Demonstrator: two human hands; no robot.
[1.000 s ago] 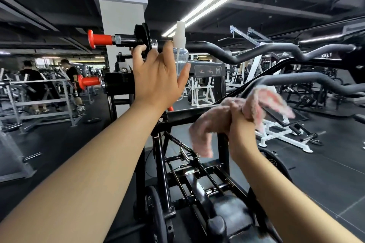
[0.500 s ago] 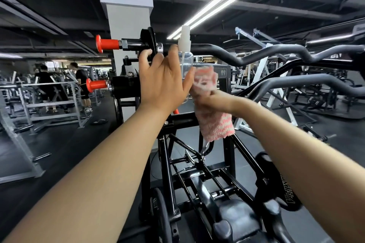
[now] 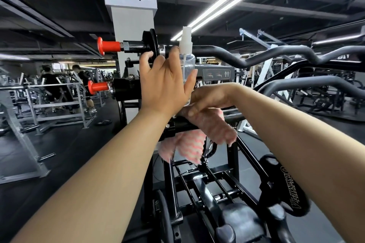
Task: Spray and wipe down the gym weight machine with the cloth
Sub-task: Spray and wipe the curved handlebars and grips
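My left hand (image 3: 165,83) holds a small clear spray bottle (image 3: 187,61) with a white nozzle upright, level with the machine's upper curved bar (image 3: 237,55). Just below it, my right hand (image 3: 209,98) grips a pink-and-white striped cloth (image 3: 189,144) and holds it against the black crossbar (image 3: 181,124) of the weight machine. The cloth hangs down over the bar, its lower edge blurred. The machine's black frame (image 3: 213,175) runs down toward me.
A white pillar (image 3: 131,25) marked Demonpro stands behind the machine. Red-capped weight pegs (image 3: 108,45) stick out to the left. A weight plate (image 3: 290,189) sits at lower right. Grey racks (image 3: 39,108) and two people (image 3: 83,85) fill the left background.
My right hand has dropped with the cloth from beside the bottle down onto the black crossbar. My left hand has kept the bottle in nearly the same place.
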